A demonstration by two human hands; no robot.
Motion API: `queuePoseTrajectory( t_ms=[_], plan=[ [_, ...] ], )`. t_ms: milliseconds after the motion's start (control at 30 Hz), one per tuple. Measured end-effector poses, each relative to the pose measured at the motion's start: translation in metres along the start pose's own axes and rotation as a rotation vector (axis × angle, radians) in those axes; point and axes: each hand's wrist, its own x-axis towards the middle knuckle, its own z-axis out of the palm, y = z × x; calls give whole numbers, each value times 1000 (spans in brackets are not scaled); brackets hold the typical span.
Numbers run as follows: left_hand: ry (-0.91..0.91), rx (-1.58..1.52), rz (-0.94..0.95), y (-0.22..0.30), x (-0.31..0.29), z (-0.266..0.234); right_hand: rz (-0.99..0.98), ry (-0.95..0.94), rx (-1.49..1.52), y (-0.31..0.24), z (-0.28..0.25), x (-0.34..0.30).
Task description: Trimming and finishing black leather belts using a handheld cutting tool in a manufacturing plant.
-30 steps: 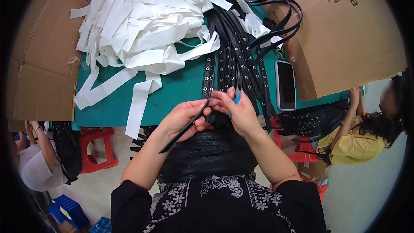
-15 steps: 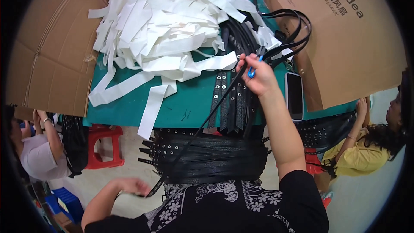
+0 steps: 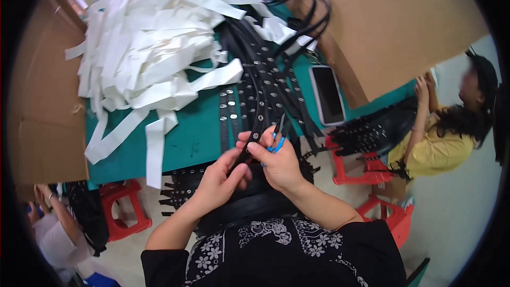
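Note:
A black strap (image 3: 256, 134) with metal eyelets runs from the table's edge down into my two hands. My left hand (image 3: 220, 178) closes its fingers round the strap's lower part, hiding the end. Just to its right, my right hand (image 3: 281, 167) pinches the strap between thumb and fingers. In that same hand sits a pair of blue-handled thread snips (image 3: 277, 145), dark blades pointing up and away from me. More black eyelet straps (image 3: 265, 74) lie bunched on the green tabletop (image 3: 196, 127) beyond my hands. Across my lap rests a thick bundle of black straps (image 3: 239, 207).
White fabric strips (image 3: 149, 37) are heaped at the table's far left. A phone (image 3: 326, 95) lies on the right, near black strap loops (image 3: 319, 16). Cardboard (image 3: 393, 32) flanks both sides. Beside red stools (image 3: 125, 207), a person in yellow (image 3: 443, 146) and another person (image 3: 61, 234) sit.
My left hand has risen from the lower left to meet my right hand, which came down toward me. Both now grip the eyelet strap. The view has shifted to the right.

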Motion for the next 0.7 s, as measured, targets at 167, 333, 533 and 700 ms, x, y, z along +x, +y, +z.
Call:
queuePoseTrajectory(
  t_ms=[167,333,533,700],
  plan=[
    [-348,-164,-322,-16,-2,-13,-192,162,94,-50,-54,6],
    [-387,-234,-469,-20,-8,-35,-216,195,72,-54,-92,1],
    [-197,-111,-319,-17,-14,-35,-140,186,352,-36,-98,-4],
    [8,103,-198,-20,-24,-37,-150,112,396,-28,-100,-8]
  ],
)
